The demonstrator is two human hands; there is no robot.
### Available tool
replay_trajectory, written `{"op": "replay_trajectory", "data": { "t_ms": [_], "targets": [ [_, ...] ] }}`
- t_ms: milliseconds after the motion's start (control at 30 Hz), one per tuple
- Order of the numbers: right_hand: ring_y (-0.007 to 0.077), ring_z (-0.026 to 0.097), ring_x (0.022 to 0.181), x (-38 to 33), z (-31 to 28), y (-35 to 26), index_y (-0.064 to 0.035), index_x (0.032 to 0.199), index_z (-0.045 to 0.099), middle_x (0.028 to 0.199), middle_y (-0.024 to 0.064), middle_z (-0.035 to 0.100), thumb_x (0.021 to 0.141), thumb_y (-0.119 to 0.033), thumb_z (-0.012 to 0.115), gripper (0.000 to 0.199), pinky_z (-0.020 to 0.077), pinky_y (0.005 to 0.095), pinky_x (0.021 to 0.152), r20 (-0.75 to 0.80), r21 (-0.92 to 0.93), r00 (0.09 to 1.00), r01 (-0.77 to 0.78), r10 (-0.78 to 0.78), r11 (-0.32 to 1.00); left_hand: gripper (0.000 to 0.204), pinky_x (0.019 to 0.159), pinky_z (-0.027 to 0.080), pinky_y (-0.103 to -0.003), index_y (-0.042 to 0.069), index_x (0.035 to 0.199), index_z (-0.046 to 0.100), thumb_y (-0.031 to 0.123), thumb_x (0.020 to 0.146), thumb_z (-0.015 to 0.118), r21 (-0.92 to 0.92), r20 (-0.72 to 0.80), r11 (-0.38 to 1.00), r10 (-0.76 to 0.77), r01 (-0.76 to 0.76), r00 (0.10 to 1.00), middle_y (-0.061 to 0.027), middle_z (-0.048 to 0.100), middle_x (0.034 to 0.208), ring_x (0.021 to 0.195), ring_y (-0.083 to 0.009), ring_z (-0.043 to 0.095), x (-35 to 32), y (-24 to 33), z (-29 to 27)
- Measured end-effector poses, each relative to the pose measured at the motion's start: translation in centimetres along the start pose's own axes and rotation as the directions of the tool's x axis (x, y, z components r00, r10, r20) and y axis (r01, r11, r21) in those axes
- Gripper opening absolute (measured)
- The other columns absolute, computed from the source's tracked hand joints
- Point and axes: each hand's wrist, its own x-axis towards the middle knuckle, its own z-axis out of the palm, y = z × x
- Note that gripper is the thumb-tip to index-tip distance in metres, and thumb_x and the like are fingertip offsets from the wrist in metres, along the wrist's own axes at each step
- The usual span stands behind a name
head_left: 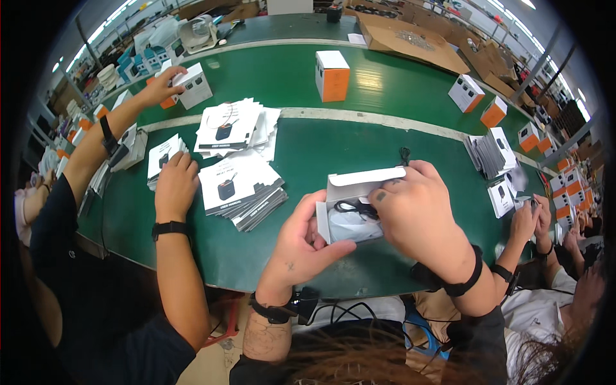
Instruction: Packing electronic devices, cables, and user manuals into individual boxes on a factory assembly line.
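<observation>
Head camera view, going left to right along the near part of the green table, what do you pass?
Co-worker's hand on a leaflet pile → stack of manuals → left hand → open white box → right hand → another co-worker's hands at the right edge.

Small white cardboard box with matt flaps, holding something in thin, slightly shiny plastic wrap; smooth glossy green worktop; stacked paper leaflets.

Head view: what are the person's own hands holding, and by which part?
An open white box. The left hand grips its left end, thumb across the front; the right hand covers its right side, fingers at the opening.
</observation>
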Motion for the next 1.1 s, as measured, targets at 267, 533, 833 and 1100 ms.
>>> {"op": "replay_trajectory", "data": {
  "t_ms": [267, 533, 833, 1100],
  "targets": [
    [0.0285, 0.066, 0.074, -0.3, -0.6, 0.6, -0.0096, 0.086, 0.074, 0.081, 0.0049, 0.070, 0.081, -0.013, 0.075, 0.006, 0.0508, 0.0403, 0.071, 0.042, 0.238, 0.998, -0.050, 0.041, 0.970, 0.078, 0.081, 0.052, -0.019, 0.001, 0.150, 0.042, -0.009, 0.083, 0.080, 0.254, -0.023, 0.967, -0.026, 0.031, 0.999, -0.0057, 0.063, 0.128, 0.111, -0.0081, 0.063, -0.5, 0.3, -0.5],
    [0.0116, 0.066, 0.080, -6.0, 3.3, -0.1, 0.0022, 0.128, 0.065, 0.113, 0.0104, 0.071, 0.091, -0.005, 0.074, 0.039, 0.0547, 0.0248, 0.065, 0.473, 0.790, 0.796, -0.193, 0.378, -0.582, 0.072, 0.068, 0.042, -0.017, -0.002, 0.151, 0.045, 0.001, 0.088, 0.079, 0.083, 0.001, 0.996, 0.027, -0.027, 1.000, -0.0021, 0.064, 0.122, 0.089, -0.0027, 0.056, -1.5, -0.9, -1.2],
    [0.0135, 0.066, 0.107, -6.0, 5.3, -2.4, 0.0075, 0.130, 0.060, 0.124, 0.0124, 0.068, 0.096, 0.008, 0.061, 0.034, 0.0557, 0.0299, 0.092, 0.308, 0.945, 0.833, -0.325, 0.460, -0.044, 0.039, 0.070, 0.045, -0.019, -0.003, 0.130, 0.061, -0.009, 0.092, 0.068, -0.007, -0.255, 0.997, -0.072, 0.073, 0.964, -0.0053, 0.067, 0.112, 0.082, -0.0044, 0.058, -1.7, 0.0, 1.2],
    [0.0291, 0.065, 0.111, -6.8, 4.5, -0.6, -0.0067, 0.128, 0.070, 0.146, 0.0191, 0.054, 0.076, 0.004, 0.075, 0.054, 0.0519, 0.0339, 0.092, -0.022, 0.996, 0.978, 0.004, 0.208, 0.086, 0.045, 0.081, 0.046, -0.023, 0.001, 0.124, 0.068, -0.004, 0.080, 0.077, 0.285, 0.088, 0.938, 0.180, -0.198, 0.980, -0.0140, 0.055, 0.143, 0.097, -0.0100, 0.057, -1.7, 0.9, -0.6]
  ]
}}
